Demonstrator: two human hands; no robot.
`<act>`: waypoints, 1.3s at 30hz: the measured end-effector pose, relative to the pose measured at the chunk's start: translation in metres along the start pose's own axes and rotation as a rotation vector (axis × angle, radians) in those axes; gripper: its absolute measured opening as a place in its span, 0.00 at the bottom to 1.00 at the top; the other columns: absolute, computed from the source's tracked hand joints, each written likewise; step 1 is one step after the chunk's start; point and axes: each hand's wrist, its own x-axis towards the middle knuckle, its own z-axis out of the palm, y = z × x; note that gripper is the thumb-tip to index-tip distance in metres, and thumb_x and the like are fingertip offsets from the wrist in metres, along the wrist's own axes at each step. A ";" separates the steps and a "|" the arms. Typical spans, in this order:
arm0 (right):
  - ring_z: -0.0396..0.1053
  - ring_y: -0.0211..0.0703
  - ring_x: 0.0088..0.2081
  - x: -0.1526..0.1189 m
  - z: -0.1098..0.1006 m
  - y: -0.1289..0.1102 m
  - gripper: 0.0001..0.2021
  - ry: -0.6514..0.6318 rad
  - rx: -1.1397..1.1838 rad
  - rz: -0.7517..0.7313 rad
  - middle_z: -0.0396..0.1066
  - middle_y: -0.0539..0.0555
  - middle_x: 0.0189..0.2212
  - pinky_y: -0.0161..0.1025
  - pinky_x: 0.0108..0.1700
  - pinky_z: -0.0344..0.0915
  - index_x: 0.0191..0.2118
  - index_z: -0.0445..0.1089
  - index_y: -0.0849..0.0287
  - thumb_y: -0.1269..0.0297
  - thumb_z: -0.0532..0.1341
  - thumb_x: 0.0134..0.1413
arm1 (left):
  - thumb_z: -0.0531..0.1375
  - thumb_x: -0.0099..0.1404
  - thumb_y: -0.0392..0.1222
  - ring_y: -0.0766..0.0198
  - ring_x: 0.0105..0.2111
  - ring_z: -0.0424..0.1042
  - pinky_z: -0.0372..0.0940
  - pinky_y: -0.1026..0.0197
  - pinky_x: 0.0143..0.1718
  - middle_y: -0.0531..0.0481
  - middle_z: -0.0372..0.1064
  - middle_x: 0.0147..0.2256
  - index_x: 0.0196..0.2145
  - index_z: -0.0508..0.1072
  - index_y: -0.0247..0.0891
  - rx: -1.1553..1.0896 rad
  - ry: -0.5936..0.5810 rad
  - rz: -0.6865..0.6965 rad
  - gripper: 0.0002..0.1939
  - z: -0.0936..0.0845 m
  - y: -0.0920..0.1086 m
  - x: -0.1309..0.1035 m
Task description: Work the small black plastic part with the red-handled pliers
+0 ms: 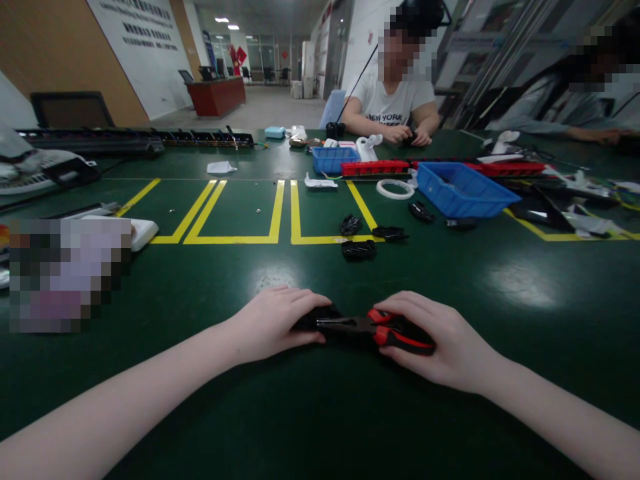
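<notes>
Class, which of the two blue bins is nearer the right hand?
The right bin, beside the white ring: it stands closer to the right hand and looks larger. The left bin is farther back.

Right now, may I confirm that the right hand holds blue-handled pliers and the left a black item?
Not blue: the head view shows the pliers in the right hand have red-and-black handles; the left hand holds a black item.

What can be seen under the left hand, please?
Under the left hand, a black piece shows near the tips of the pliers; whatever the hand covers cannot be seen.
</notes>
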 end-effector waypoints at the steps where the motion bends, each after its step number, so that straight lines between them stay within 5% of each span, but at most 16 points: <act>1: 0.74 0.46 0.42 0.000 0.000 0.000 0.19 0.000 0.000 0.001 0.74 0.57 0.44 0.42 0.41 0.74 0.53 0.66 0.55 0.59 0.63 0.57 | 0.65 0.68 0.45 0.57 0.48 0.75 0.68 0.53 0.48 0.49 0.74 0.50 0.57 0.64 0.41 0.000 -0.001 -0.003 0.23 0.000 0.000 0.000; 39: 0.74 0.48 0.43 0.001 -0.001 -0.002 0.17 -0.002 0.035 0.064 0.75 0.57 0.44 0.44 0.43 0.74 0.52 0.68 0.54 0.58 0.63 0.57 | 0.59 0.71 0.44 0.56 0.47 0.75 0.68 0.54 0.47 0.47 0.73 0.50 0.56 0.63 0.41 -0.010 -0.043 0.008 0.19 -0.005 0.002 0.001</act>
